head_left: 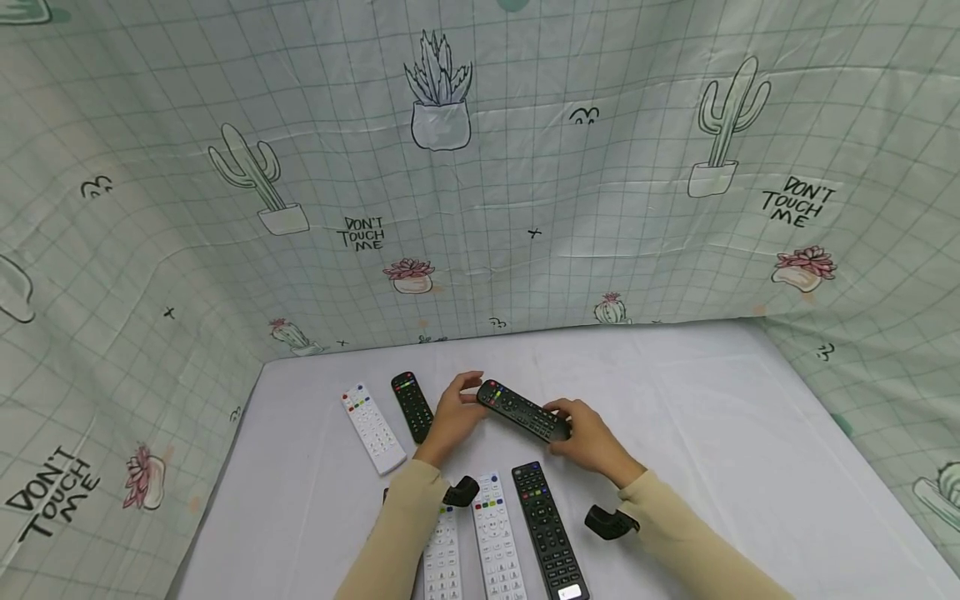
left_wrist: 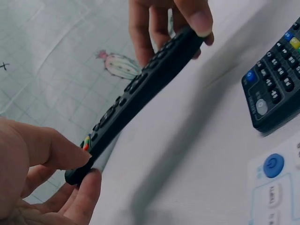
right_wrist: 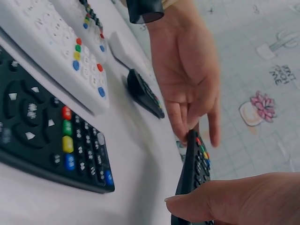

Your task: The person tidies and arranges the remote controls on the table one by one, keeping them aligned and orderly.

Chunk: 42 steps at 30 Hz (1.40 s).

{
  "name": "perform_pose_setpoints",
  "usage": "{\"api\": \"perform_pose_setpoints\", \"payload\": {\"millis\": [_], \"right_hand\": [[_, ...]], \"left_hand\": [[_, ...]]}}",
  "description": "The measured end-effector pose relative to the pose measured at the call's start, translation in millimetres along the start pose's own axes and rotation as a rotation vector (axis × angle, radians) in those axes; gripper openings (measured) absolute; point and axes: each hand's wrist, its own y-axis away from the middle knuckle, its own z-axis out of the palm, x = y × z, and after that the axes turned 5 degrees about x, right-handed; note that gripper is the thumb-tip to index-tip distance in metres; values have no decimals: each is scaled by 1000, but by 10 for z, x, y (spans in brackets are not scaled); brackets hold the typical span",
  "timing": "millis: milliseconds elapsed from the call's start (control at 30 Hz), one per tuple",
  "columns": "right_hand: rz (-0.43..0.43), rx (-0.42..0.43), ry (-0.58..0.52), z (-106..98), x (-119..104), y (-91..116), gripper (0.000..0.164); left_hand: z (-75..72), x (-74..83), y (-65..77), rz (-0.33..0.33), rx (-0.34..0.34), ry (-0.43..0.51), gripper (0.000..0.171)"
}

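A black remote control (head_left: 525, 411) is held up off the white tabletop, slanting between both hands, its buttons facing up in the head view. My left hand (head_left: 453, 417) pinches the end with the coloured buttons; in the left wrist view its thumb lies on the button side and fingers sit beneath. At the opposite end my right hand (head_left: 592, 437) grips the remote, the thumb (right_wrist: 201, 204) across it in the right wrist view. Just left of my left hand lie another black remote (head_left: 412, 407), partly covered by that hand, and a white remote (head_left: 373, 429).
Nearer the body, a row of remotes lies on the table (head_left: 690, 417): a long black one (head_left: 551, 529), a white one (head_left: 497, 537) and another white one (head_left: 442, 558) partly behind the left sleeve. A patterned cloth (head_left: 480, 183) hangs behind and at the sides.
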Motion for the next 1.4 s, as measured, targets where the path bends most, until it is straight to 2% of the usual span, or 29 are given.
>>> {"api": "perform_pose_setpoints", "payload": {"millis": [200, 533, 733, 1167, 1400], "right_hand": [[18, 1, -11, -83, 48, 170, 59], [26, 19, -36, -184, 136, 434, 61], [64, 21, -58, -223, 178, 568, 64], [126, 1, -149, -258, 224, 814, 73], [88, -39, -204, -235, 260, 929, 76]], "left_hand": [[38, 0, 71, 24, -92, -7, 67], [130, 37, 161, 130, -254, -98, 64], [205, 69, 195, 154, -310, -144, 57], [340, 125, 207, 170, -419, -149, 55], [422, 155, 191, 200, -486, -176, 51]]}}
